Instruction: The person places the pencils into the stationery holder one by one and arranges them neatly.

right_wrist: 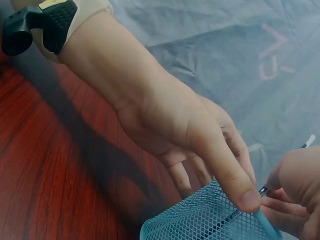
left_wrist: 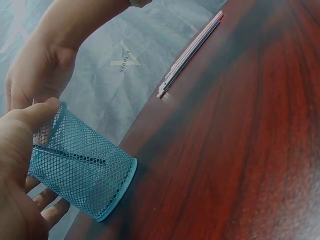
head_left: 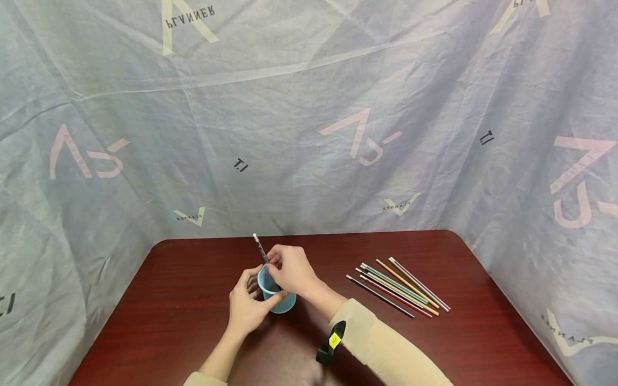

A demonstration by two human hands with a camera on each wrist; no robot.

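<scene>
A light blue mesh pencil cup stands on the table a little left of centre. My left hand grips it around the side, with the thumb over the rim in the right wrist view. A dark patterned pencil with a white end leans in the cup, its upper part sticking out past the rim. My right hand pinches this pencil near the rim. Through the mesh, the left wrist view shows the pencil's lower part inside the cup. My right fingertips are partly hidden there.
Several loose pencils of various colours lie side by side, slanting, to the right of the hands. The dark red wooden table ends at grey printed cloth at the back and sides.
</scene>
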